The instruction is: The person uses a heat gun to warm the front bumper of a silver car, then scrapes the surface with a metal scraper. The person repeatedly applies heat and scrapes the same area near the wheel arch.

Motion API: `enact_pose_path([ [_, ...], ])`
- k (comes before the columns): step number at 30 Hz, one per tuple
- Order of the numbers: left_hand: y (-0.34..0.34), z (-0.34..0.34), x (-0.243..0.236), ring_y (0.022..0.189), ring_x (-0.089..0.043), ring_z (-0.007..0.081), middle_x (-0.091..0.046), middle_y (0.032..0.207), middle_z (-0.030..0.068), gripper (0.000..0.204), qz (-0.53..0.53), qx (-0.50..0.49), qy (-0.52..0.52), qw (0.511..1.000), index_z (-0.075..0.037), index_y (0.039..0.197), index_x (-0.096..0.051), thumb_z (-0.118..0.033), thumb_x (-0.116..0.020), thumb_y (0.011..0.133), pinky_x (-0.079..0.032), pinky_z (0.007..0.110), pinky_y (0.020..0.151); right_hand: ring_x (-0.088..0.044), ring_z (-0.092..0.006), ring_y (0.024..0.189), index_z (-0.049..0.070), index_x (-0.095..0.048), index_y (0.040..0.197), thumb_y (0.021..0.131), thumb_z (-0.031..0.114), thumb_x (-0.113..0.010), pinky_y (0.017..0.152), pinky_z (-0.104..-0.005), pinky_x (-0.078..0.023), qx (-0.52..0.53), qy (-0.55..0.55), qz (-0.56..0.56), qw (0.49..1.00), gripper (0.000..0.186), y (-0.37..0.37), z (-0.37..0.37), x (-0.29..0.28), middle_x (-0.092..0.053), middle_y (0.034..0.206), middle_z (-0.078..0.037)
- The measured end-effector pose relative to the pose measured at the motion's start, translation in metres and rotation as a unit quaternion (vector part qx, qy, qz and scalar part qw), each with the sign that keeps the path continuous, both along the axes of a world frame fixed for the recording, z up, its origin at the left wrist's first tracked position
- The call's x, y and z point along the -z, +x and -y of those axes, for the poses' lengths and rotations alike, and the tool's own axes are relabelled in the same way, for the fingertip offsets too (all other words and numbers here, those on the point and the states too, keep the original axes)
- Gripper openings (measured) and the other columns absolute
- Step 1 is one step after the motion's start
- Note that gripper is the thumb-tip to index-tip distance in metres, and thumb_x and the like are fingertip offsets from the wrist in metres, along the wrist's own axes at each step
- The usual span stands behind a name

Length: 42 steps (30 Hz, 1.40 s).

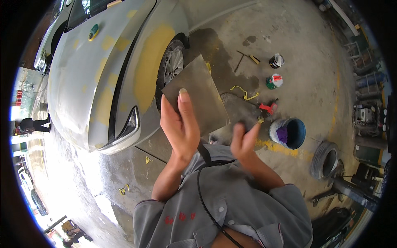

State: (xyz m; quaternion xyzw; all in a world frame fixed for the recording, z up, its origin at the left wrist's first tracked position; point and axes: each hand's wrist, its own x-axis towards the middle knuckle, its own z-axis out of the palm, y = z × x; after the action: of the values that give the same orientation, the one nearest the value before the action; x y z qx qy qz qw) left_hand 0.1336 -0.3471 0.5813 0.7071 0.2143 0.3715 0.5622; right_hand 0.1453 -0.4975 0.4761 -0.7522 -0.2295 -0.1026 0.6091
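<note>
The left hand [181,132] is gripping a sandpaper sheet [203,97], best kept uncreased, while blur is obscuring the right hand's [245,144] state.

A left hand [180,126] holds a thin brownish sheet [204,97] beside a grey car [72,111] with yellow patches [151,62].

The left thumb lies on the face of the sheet, while the other fingers are partly hidden behind it. The right hand [245,144] is apart from the sheet, blurred, with its thumb spread from the fingers. On the concrete floor [302,37], to the right, there stand two small cans, one dark [275,62] and one green [271,82], then a red tool [270,108], a bucket [304,134] with a purple cloth [282,134] at its rim, and a tire [317,160].
</note>
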Motion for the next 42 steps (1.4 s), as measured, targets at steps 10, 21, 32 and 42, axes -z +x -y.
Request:
enact_pose_path([
  [10, -0.014, 0.022, 0.007, 0.066, -0.037, 0.0045, -0.048, 0.075, -0.0027, 0.015, -0.087, 0.043, 0.014, 0.995, 0.002, 0.099, -0.053, -0.013, -0.048, 0.098, -0.033, 0.019, 0.058, -0.046, -0.0104, 0.09, -0.004, -0.041, 0.114, 0.1, 0.017, -0.042, 0.08, -0.0231, -0.038, 0.121, 0.144, 0.046, 0.981, 0.025, 0.053, -0.034, -0.084, -0.051, 0.106, -0.008],
  [21, -0.021, 0.009, 0.006, 0.056, -0.048, 0.0045, -0.056, 0.062, 0.0183, 0.015, -0.096, -0.014, 0.092, 0.991, 0.008, 0.094, -0.051, -0.006, -0.057, 0.091, -0.039, 0.026, 0.046, -0.057, -0.0208, 0.089, -0.01, -0.038, 0.117, 0.093, 0.005, -0.053, 0.079, -0.0298, -0.046, 0.079, 0.062, 0.107, 0.989, 0.032, 0.012, -0.035, -0.05, -0.056, 0.104, -0.02],
  [32, -0.022, 0.0, 0.012, 0.065, -0.039, 0.0034, -0.049, 0.072, -0.002, 0.014, -0.074, 0.009, 0.032, 0.997, 0.003, 0.094, -0.052, -0.011, -0.05, 0.097, -0.033, 0.019, 0.056, -0.063, -0.0276, 0.071, -0.009, -0.045, 0.113, 0.091, 0.007, -0.057, 0.064, -0.0337, -0.049, 0.028, -0.032, 0.087, 0.995, 0.03, -0.021, -0.027, -0.035, -0.061, 0.087, -0.021],
  [42, -0.028, -0.017, 0.021, 0.077, -0.048, 0.0038, -0.056, 0.087, -0.0029, 0.029, -0.019, 0.079, -0.238, 0.968, 0.001, 0.108, -0.056, -0.026, -0.049, 0.098, -0.039, 0.018, 0.07, -0.061, -0.0177, 0.065, -0.003, -0.054, 0.1, 0.095, 0.031, -0.055, 0.06, -0.0294, -0.049, 0.097, 0.166, -0.165, 0.967, 0.034, 0.042, -0.012, -0.043, -0.062, 0.076, -0.012],
])
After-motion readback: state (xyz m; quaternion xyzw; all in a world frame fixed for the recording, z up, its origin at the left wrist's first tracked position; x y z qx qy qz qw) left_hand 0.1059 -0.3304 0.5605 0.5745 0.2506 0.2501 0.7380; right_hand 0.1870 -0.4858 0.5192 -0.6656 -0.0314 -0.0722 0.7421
